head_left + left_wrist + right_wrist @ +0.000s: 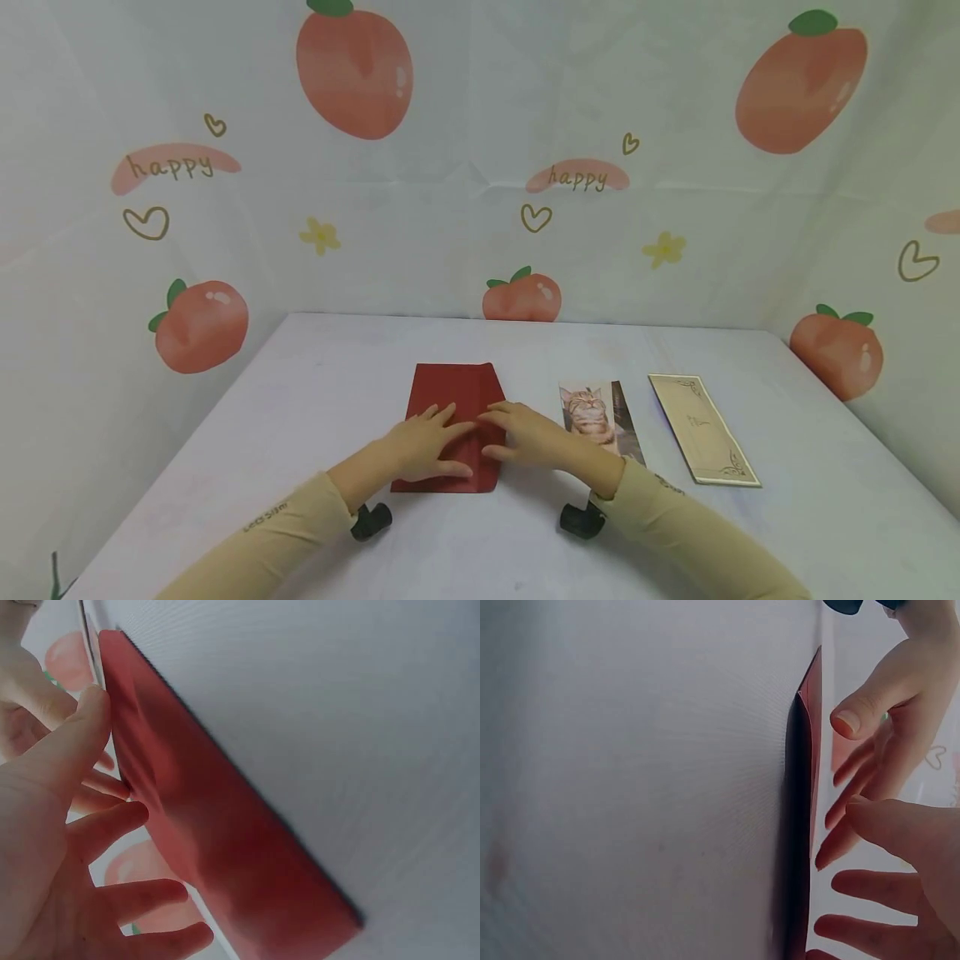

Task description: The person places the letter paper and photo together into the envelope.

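Observation:
A red paper envelope (450, 385) with a folded strip along its right side lies flat on the white table. My left hand (420, 446) is over its left and middle part, fingers spread and fairly straight. From the right, my right hand (528, 435) reaches over the envelope's right edge with fingers extended. In the left wrist view, the envelope (187, 802) looks slightly wavy, and the left fingertips are right at its surface. The right wrist view shows the envelope (816, 750) edge-on, a little raised at one end, with both hands' fingers beside it.
A photo card of a cat (588, 414) lies right of the envelope, partly behind the right forearm. Further right is a long beige card (705, 433) with ornate corners. Black wrist devices (371, 522) hang under both wrists. A fruit-patterned cloth (465, 233) forms the backdrop.

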The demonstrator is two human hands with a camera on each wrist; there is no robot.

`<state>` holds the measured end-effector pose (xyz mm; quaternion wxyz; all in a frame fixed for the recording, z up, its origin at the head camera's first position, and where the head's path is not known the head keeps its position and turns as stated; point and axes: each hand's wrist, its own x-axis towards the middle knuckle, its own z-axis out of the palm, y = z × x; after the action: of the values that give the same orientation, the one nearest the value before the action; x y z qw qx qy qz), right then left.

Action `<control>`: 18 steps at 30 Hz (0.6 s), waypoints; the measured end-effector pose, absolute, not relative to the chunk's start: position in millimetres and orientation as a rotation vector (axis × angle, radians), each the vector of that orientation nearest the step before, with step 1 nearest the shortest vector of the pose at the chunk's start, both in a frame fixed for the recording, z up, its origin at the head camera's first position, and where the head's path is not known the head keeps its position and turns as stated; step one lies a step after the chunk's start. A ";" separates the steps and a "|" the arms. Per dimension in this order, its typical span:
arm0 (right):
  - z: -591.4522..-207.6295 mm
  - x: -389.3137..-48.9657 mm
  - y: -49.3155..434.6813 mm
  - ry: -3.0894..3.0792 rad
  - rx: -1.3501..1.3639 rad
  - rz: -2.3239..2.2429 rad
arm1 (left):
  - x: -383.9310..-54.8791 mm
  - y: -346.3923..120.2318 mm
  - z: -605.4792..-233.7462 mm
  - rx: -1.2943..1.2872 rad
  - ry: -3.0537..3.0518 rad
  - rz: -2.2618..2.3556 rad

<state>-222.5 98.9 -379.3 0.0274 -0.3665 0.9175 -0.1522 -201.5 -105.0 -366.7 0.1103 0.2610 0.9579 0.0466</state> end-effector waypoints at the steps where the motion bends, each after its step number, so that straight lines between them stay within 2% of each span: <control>1: -379.4 -222.3 98.6 2.833 -1.128 -0.464 | -201.4 -104.8 -367.2 0.766 2.814 0.124; 18: -383.1 -219.1 93.8 2.833 -1.064 -0.276 | -195.8 -104.8 -367.3 0.707 2.787 0.081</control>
<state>-219.1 93.8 -383.1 0.0513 -0.3496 0.9311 -0.0908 -195.8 -104.8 -367.3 0.1323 0.2437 0.9604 0.0279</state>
